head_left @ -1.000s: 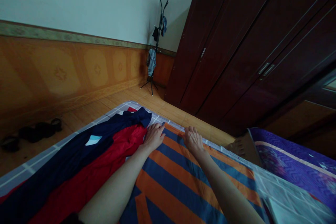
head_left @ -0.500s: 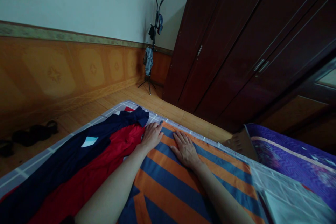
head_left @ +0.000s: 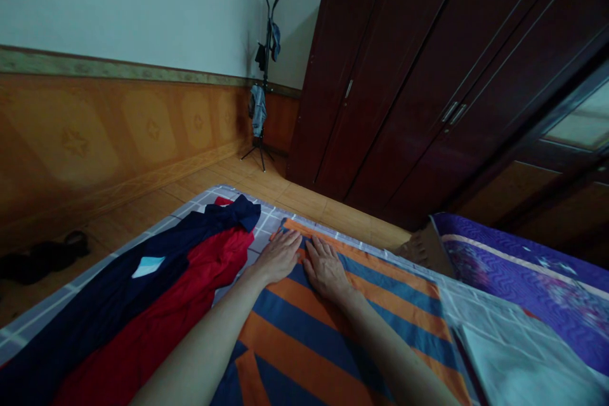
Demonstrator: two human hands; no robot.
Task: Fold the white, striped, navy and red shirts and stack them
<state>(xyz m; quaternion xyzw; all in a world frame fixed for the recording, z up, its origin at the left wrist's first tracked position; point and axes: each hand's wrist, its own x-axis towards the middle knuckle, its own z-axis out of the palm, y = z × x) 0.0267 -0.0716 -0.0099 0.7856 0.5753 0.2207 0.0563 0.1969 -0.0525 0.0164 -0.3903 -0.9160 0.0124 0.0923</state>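
An orange and blue striped garment (head_left: 304,317) is spread over the bed's checked sheet. On its far left part lies my left hand (head_left: 280,255), flat with the fingers stretched out. Just to the right, my right hand (head_left: 326,269) rests palm down on the stripes, fingers extended, its tips close to the left hand. Neither hand grips anything. Beside the striped cloth, at the left, lie a navy garment (head_left: 109,295) bearing a pale tag (head_left: 148,266) and a red garment (head_left: 190,292).
Pale folded cloth or plastic (head_left: 518,361) lies at the right. Beyond it is a purple quilted item (head_left: 514,273). A coat rack (head_left: 266,76) stands in the corner beside a dark wardrobe (head_left: 380,89). Dark items (head_left: 42,259) lie on the floor at left.
My left hand has moved right, off the red garment's edge and closer to my right hand on the striped garment. The view has shifted slightly to the right.
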